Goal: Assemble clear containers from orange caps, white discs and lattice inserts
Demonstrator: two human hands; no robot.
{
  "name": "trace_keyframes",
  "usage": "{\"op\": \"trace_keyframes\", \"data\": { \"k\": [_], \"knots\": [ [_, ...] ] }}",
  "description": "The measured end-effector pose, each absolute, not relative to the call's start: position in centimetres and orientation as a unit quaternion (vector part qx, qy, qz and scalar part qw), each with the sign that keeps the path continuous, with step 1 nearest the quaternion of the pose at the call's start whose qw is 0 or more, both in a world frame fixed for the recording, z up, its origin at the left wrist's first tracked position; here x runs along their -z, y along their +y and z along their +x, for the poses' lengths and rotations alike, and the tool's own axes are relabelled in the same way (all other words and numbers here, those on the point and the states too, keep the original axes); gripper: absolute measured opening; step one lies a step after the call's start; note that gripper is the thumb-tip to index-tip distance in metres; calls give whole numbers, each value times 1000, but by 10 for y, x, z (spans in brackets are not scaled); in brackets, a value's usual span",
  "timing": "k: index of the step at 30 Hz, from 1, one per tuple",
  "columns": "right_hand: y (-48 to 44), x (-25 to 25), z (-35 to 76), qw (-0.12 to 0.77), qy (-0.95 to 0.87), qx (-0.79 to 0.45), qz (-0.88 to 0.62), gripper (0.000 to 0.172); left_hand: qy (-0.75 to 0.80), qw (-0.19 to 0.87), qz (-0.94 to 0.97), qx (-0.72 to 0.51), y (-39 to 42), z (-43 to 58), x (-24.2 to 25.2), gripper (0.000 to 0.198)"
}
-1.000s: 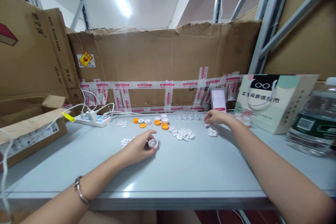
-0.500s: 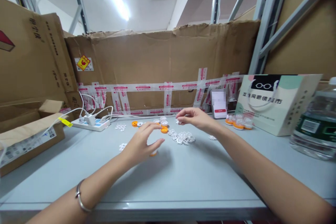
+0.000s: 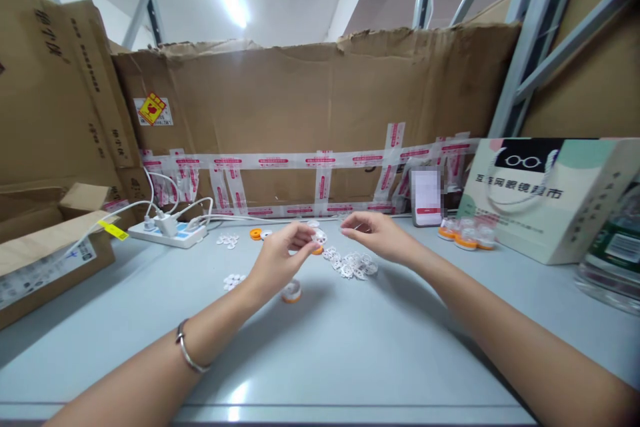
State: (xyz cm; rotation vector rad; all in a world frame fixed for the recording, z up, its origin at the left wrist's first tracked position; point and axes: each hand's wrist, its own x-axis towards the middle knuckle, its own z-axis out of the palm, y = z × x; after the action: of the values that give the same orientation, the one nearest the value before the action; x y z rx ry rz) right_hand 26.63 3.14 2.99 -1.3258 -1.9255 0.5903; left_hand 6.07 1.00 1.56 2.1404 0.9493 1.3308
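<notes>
My left hand point(image 3: 283, 253) is closed, thumb and fingertips pinching at a small white round plastic piece point(image 3: 319, 236) with cut-outs. Right behind that piece lies an orange disc point(image 3: 317, 250), partly covered. My right hand point(image 3: 375, 235) hovers a short way to the right, thumb and index finger brought together; what is between them, if anything, is too small to make out. Below both hands spreads a pile of white openwork plastic pieces point(image 3: 354, 265). Near my left wrist stands a white round case with an orange base point(image 3: 291, 291).
Small white parts lie in two clusters at left, one farther back point(image 3: 228, 240) and one nearer point(image 3: 233, 281). A power strip point(image 3: 170, 233), open carton point(image 3: 50, 267), phone point(image 3: 427, 197), orange-and-clear cases point(image 3: 466, 235), paper bag point(image 3: 537, 200) and water bottle point(image 3: 613, 253) surround the work area.
My left hand has moved up and right, and its spread fingers have closed at the white piece. My right hand stays pinched, slightly farther right in view. The view has shifted a little.
</notes>
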Motion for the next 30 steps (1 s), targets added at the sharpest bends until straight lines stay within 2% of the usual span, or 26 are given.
{"op": "trace_keyframes", "data": {
  "k": [3,7,10,15,20,23,30],
  "knots": [
    [45,-20,280,264,-752,-190,-574,6,361,178,784,-473,14,54,-16,11],
    [54,-10,287,142,-762,-192,-602,14,363,157,792,-464,19,52,-14,11],
    [56,-7,286,101,-766,-195,-605,21,360,176,796,-454,21,52,-10,10],
    [56,-10,286,114,-760,-177,-615,21,360,206,797,-440,21,53,-8,12],
    [47,-26,289,169,-751,-149,-621,9,360,253,798,-411,21,54,-6,14],
    [40,-31,288,167,-763,-145,-608,3,363,283,802,-382,20,55,-4,12],
    [32,-32,284,118,-803,-102,-575,14,385,301,798,-351,15,58,-9,12]
  ]
}}
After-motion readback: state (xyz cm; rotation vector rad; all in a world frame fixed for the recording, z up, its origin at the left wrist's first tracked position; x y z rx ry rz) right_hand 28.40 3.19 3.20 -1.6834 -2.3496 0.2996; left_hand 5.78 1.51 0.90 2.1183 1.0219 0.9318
